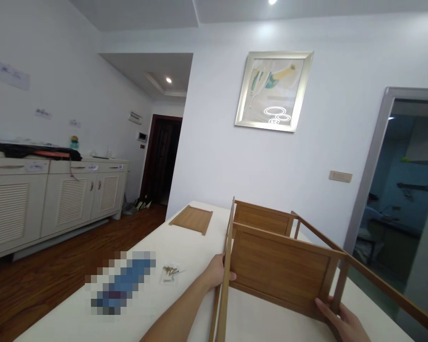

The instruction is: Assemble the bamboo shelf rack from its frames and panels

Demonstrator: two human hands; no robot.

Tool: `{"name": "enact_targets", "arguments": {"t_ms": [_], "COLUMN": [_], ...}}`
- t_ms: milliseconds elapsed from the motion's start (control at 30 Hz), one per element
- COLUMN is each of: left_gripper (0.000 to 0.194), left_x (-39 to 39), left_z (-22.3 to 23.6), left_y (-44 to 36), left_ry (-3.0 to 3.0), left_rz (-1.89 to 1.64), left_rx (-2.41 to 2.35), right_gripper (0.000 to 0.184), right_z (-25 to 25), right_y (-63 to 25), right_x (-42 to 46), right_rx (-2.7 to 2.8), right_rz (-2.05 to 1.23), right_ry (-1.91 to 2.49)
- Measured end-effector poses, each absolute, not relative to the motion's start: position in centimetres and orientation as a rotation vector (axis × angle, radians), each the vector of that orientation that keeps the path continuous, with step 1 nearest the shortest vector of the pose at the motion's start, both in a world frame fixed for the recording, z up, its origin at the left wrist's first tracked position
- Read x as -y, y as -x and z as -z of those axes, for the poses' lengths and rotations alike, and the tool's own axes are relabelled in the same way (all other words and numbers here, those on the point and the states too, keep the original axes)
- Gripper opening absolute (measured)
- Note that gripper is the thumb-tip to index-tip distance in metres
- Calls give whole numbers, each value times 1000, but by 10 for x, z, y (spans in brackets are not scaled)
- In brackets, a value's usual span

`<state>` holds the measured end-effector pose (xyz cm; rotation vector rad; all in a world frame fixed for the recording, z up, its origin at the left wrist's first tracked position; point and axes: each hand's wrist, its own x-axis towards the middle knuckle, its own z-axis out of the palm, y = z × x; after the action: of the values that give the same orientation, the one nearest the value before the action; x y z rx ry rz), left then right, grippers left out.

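Note:
A part-built wooden frame of bamboo-coloured panels and rails stands on the white table. My left hand is closed round the upright rail at the frame's left side, thumb over its front. At the lower right corner of the near panel, my right hand grips the bottom edge beside the right post. A second panel stands behind the near one. Long rails run off to the right.
A loose wooden panel lies flat at the table's far end. A small pile of screws rests near a blurred blue patch. A white sideboard lines the left wall; a doorway opens on the right.

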<state>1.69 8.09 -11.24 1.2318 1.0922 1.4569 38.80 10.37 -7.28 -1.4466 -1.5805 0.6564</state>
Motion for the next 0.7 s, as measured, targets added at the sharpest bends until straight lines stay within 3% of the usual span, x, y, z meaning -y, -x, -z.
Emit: {"name": "enact_targets", "arguments": {"t_ms": [700], "left_gripper": [41], "left_x": [-64], "left_z": [97], "left_y": [-23], "left_ry": [-1233], "left_rz": [-1431], "left_rx": [-1092], "right_gripper": [40], "right_z": [80], "right_y": [-389], "right_x": [-101], "right_rx": [1579], "right_rz": [-599], "right_ry": [1345]}}
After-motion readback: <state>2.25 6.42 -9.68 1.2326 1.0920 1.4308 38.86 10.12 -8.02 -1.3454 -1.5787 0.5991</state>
